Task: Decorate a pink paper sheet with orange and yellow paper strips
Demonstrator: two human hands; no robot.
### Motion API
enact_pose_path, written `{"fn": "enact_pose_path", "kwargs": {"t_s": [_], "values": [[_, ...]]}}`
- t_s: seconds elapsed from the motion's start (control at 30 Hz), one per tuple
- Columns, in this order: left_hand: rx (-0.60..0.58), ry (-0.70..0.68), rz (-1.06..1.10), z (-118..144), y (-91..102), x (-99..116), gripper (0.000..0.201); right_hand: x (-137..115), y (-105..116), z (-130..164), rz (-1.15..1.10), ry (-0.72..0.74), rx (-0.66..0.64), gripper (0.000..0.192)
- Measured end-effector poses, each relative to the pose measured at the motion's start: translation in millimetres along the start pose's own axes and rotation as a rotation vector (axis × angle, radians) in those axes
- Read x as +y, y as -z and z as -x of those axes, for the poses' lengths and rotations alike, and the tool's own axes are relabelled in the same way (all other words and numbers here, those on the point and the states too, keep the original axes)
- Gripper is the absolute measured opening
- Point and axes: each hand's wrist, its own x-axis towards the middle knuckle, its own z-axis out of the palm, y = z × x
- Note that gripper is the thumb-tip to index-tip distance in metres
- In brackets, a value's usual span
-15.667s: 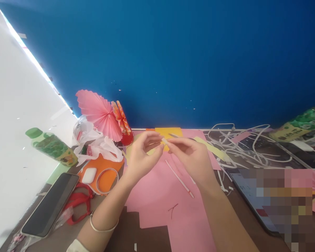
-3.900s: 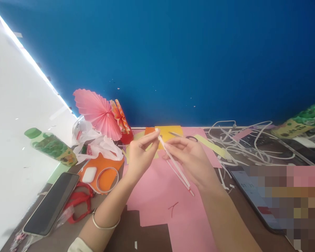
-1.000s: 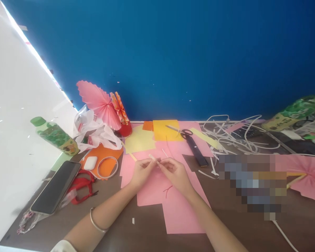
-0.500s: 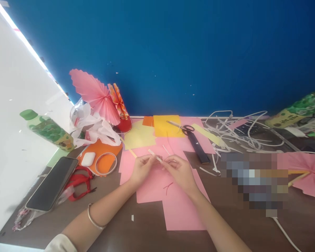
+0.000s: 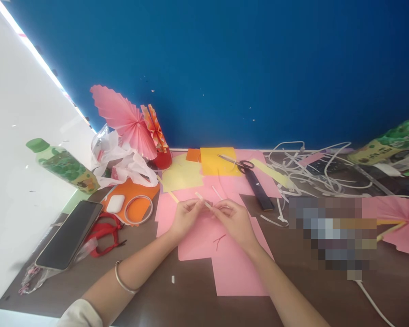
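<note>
Over the middle of the pink paper sheets [image 5: 238, 277], my left hand [image 5: 186, 220] pinches a narrow whitish strip [image 5: 199, 195] between thumb and fingers. My right hand [image 5: 234, 222] grips the same strip from the other side, its fingertips close to those of the left. Whether the strip is paper or tape I cannot tell. Just beyond the right fingers lies another thin white strip [image 5: 216, 192]. A short piece of red string [image 5: 219, 240] rests on the pink paper between my wrists.
Scissors [image 5: 245, 165] lie across yellow paper [image 5: 218, 162] at the back, by a black bar [image 5: 259, 190]. Tangled white cables [image 5: 323, 172] spread to the right. At left are a phone [image 5: 70, 234], a bottle [image 5: 64, 165], red cord [image 5: 107, 236] and a pleated pink fan [image 5: 126, 120].
The camera view has shifted slightly. Both hands keep their pinch on the whitish strip, with hardly any movement.
</note>
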Motion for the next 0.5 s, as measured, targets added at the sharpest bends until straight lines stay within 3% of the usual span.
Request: {"fn": "enact_pose_path", "kwargs": {"t_s": [0.3, 0.5], "values": [[0.059, 0.067, 0.114, -0.1, -2.5, -0.4, 0.034, 4.5, -4.6, 2.3, -0.004, 0.062, 0.024, 0.030], [0.121, 0.062, 0.005, 3.0, -5.0, 6.6, 0.027, 9.8, -5.0, 3.5, 0.029, 0.090, 0.021, 0.029]]}}
